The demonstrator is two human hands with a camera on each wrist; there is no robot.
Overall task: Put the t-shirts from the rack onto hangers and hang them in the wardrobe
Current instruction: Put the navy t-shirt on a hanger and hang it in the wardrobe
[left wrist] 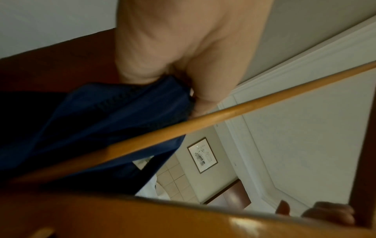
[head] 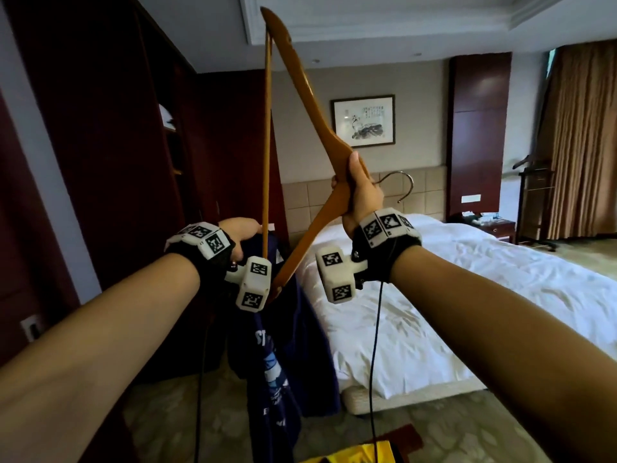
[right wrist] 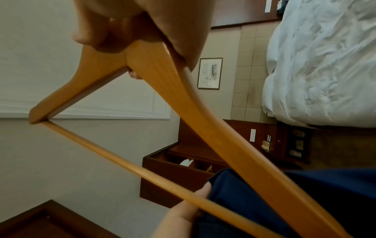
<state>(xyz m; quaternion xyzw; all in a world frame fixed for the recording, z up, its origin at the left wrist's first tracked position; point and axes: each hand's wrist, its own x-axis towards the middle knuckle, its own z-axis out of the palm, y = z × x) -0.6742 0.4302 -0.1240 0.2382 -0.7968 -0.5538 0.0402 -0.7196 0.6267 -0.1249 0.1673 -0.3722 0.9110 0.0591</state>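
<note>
Two hands up in front of the chest, one thing in each. Right hand wrapped round the neck of the wooden hanger, fingers curled tight on the wood just beside the metal hook, hanger tipped steeply so one arm points up and left toward the ceiling and the other slants down and near. Left hand bunched on the collar of the navy t-shirt, fingers pinching the fabric, shirt hanging limp below toward the floor, left of the bed. Lower arm tip apparently entering the neck opening, though hidden behind the wrist rig. Probably the threading step, early for this shirt. Best done by spreading the collar open rather than holding it gathered, sliding the low arm fully into one shoulder, then levelling the hanger and easing the collar over the high arm. Worth keeping the crossbar outside the cloth to avoid snagging. Dark wardrobe at far left, ready for the hook afterward.
</note>
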